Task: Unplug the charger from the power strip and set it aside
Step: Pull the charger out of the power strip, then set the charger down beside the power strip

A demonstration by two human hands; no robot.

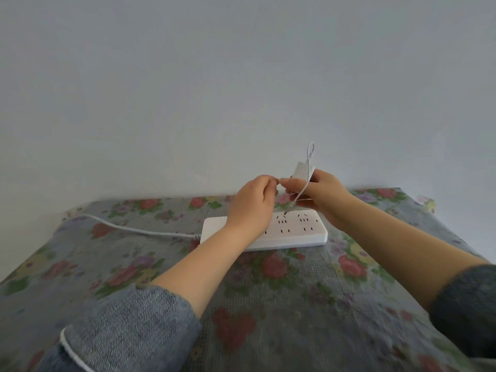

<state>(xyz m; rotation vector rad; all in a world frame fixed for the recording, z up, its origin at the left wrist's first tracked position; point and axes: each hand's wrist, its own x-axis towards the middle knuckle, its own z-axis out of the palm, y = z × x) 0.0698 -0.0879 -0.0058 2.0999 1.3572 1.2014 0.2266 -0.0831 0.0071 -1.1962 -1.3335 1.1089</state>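
Charger (302,171) apparently already out of power strip (295,229), held aloft just above it in right hand (320,194), fingers clasped around the small smooth white block; not yet set aside. Left hand (253,202) pinching thin white cable (304,187) near the plug. Strip: glossy rounded white plastic bar on coarse floral cloth (268,291).

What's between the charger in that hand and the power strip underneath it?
In the head view, only the charger's thin white cable hangs from the charger in the right hand toward the power strip; otherwise open air.
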